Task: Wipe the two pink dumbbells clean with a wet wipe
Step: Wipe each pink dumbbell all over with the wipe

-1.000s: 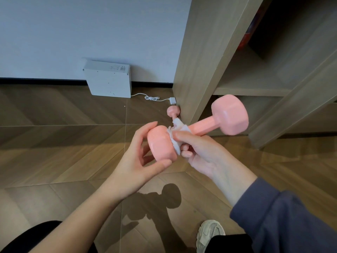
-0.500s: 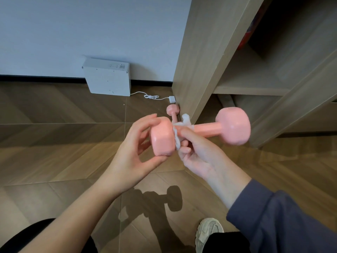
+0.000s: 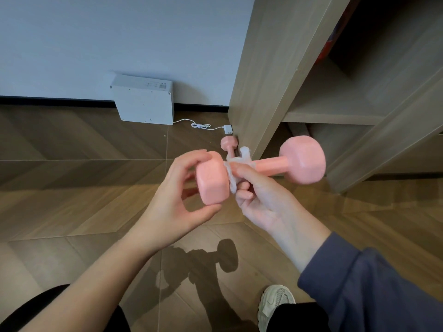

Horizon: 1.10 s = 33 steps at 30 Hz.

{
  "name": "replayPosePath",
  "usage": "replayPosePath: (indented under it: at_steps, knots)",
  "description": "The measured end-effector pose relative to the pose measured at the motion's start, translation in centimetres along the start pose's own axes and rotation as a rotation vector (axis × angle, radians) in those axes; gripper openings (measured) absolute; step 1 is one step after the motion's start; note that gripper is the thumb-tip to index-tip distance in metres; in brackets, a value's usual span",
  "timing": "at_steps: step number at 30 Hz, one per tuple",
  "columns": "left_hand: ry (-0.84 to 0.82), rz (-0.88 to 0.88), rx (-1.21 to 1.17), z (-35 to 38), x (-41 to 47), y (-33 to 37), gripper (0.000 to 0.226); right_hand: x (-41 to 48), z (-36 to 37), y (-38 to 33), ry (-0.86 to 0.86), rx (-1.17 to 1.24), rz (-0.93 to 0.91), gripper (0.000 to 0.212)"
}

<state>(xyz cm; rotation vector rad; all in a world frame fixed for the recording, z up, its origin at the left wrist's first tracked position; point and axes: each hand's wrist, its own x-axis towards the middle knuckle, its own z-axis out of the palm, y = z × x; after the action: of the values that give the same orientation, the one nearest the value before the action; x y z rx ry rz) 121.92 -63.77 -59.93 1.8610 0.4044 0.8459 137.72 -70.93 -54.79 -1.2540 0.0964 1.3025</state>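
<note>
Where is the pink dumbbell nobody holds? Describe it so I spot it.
Find the tall wooden shelf panel right of the wall. At its foot on the floor, beside the white plug, sits the second dumbbell. It looks smaller than the held dumbbell, with no hand on it.

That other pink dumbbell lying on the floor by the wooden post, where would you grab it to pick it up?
The dumbbell on the floor is probably best gripped round its thin handle, from above and from the left: the wooden post stands close on its right, and its round head is bulkier. Its near end is hidden behind the wet wipe.
</note>
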Motion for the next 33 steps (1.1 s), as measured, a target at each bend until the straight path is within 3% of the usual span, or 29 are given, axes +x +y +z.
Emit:
replayPosePath:
  at_steps: [3, 5, 7, 8, 11, 13, 15, 18, 20, 23, 25, 29, 33]
  knots:
    - [-0.051, -0.563, -0.645, -0.2, 0.6, 1.1, 0.057, 0.3, 0.1, 0.2, -0.008, -0.072, -0.046, 0.01]
    - [-0.103, -0.792, -0.783, -0.3, 0.5, 1.0, 0.066, 0.6, 0.0, 0.3, -0.052, -0.153, -0.095, 0.003]
    - [-0.086, -0.769, -0.787, -0.3, 0.5, 0.9, 0.058, 0.6, -0.1, 0.4, -0.079, -0.202, -0.121, 0.007]
    - [-0.069, -0.671, -0.733, -0.3, 0.4, 1.0, 0.052, 0.6, -0.1, 0.5, -0.082, -0.207, -0.125, 0.006]
    - [-0.088, -0.173, -0.107, -0.3, -0.4, 0.7, 0.066, 0.7, -0.1, 0.7, -0.046, -0.162, -0.085, 0.004]
    - [-0.124, 0.041, 0.2, 0.0, -0.8, 0.3, 0.075, 0.8, -0.2, 1.0, -0.021, -0.1, -0.063, 0.005]
    - [-0.111, -0.035, 0.147, 0.0, -0.8, 0.2, 0.079, 0.7, -0.2, 1.2, -0.031, -0.13, -0.093, 0.007]
    - [-0.032, -0.489, -0.35, 0.3, -0.2, 1.1, 0.073, 0.5, -0.1, 1.3, -0.073, -0.322, -0.199, 0.023]
    - [-0.022, -0.697, -0.566, 0.6, 0.0, 1.2, 0.061, 0.4, 0.0, 1.3, -0.071, -0.427, -0.229, 0.003]
    - [-0.058, -0.745, -0.626, 0.8, 0.0, 1.2, 0.064, 0.5, -0.5, 1.3, -0.036, -0.42, -0.234, 0.027]
    - [-0.073, -0.745, -0.64, 0.8, 0.1, 1.3, 0.07, 0.2, -0.7, 0.8, -0.05, -0.38, -0.238, 0.025]
    - [-0.123, -0.778, -0.748, 0.6, -0.4, 1.3, 0.05, 0.4, -1.3, -0.4, -0.04, -0.278, -0.294, 0.011]
    - [-0.114, -0.834, -0.817, 0.8, -1.2, 1.5, 0.059, 0.3, -1.1, -0.3, -0.074, -0.072, -0.307, 0.013]
